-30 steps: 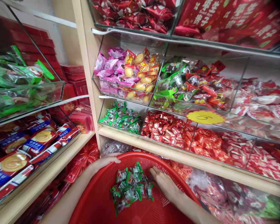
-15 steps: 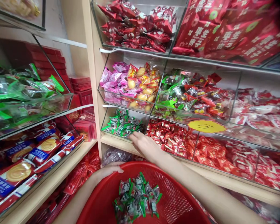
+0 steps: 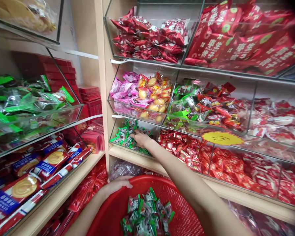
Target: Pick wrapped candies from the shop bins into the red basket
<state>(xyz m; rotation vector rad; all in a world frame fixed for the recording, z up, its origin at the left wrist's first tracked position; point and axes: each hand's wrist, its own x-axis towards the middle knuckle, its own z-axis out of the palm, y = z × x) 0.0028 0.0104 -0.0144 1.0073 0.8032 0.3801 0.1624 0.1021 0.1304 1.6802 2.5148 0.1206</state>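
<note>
Across the frame, a wooden shelf unit (image 3: pixel 102 82) carries tiers of clear bins (image 3: pixel 135 113) filled with wrapped sweets. Packs of biscuits (image 3: pixel 24 188) sit in a bin at lower left, and a yellow price tag (image 3: pixel 222 138) with a handwritten figure sits on the bin fronts right of center. At lower center, a red mesh basket (image 3: pixel 147 179) stands just before the shelf, its near part cut off by the frame edge. The left hand (image 3: pixel 116 185) rests on the basket's rim, its fingers (image 3: pixel 126 183) curled over and holding it. The right hand (image 3: pixel 141 139) reaches into the low bin of green-and-silver sweets (image 3: pixel 121 136), its fingers (image 3: pixel 135 136) slightly spread among the packets; whether they hold a piece is hard to tell from this angle. A heap of the same sweets (image 3: pixel 146 213) lies inside the basket.
</note>
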